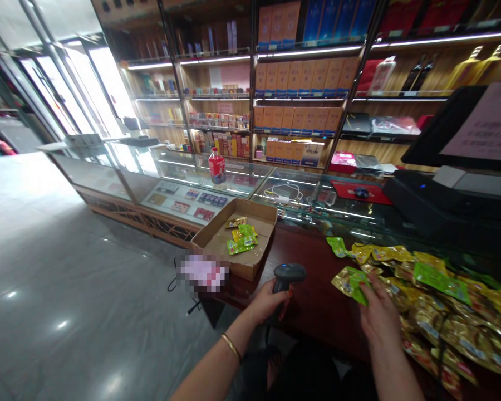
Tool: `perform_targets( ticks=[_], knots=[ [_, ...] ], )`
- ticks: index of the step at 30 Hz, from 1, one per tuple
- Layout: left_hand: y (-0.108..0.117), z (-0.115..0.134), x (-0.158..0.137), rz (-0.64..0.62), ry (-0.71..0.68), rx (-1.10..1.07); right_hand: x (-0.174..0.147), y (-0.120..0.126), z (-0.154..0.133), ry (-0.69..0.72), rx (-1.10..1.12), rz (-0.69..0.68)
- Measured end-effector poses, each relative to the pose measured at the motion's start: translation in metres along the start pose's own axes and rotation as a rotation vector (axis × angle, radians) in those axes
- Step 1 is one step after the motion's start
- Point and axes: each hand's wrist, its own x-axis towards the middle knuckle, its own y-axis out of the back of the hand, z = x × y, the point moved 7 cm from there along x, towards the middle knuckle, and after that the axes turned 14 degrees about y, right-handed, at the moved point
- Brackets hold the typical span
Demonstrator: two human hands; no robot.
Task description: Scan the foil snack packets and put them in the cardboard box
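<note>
My left hand [271, 303] is wrapped round the handle of a dark barcode scanner [289, 272], held upright over the red-brown counter [313, 250]. To the right, my right hand [378, 301] grips snack packets [354, 284], a green one with a gold one beside it. Under and beyond that hand lies a heap of gold, yellow and green snack packets [455, 317]. An open cardboard box [263, 220] stands beyond the scanner, with several green and gold packets [242, 242] in it.
A blurred pink item [204, 273] lies at the counter's left edge. Behind are a glass display case [183, 167], a red bottle [217, 166], a mouse [361, 192] on a red mat and a dark monitor [438, 128]. Stocked shelves [304, 103] line the wall.
</note>
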Motion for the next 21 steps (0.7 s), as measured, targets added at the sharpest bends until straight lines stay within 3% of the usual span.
perform_targets(
  ticks=[3, 6, 11, 17, 21],
  knots=[
    [0.0, 0.001, -0.002, 0.0, -0.014, 0.011, -0.028, -0.037, 0.01, -0.111, 0.202, -0.02],
    [0.0, 0.001, -0.002, -0.01, -0.013, 0.016, -0.043, -0.056, 0.008, -0.034, 0.102, -0.081],
    [-0.001, 0.002, -0.002, -0.025, -0.007, 0.023, -0.048, -0.064, 0.008, 0.065, 0.006, -0.165],
    [0.001, -0.001, -0.003, 0.009, -0.012, 0.011, -0.05, -0.071, 0.036, -0.086, 0.087, -0.164],
    [0.002, -0.002, -0.003, 0.02, -0.011, 0.023, -0.052, -0.071, 0.035, -0.093, 0.109, -0.124]
  ],
)
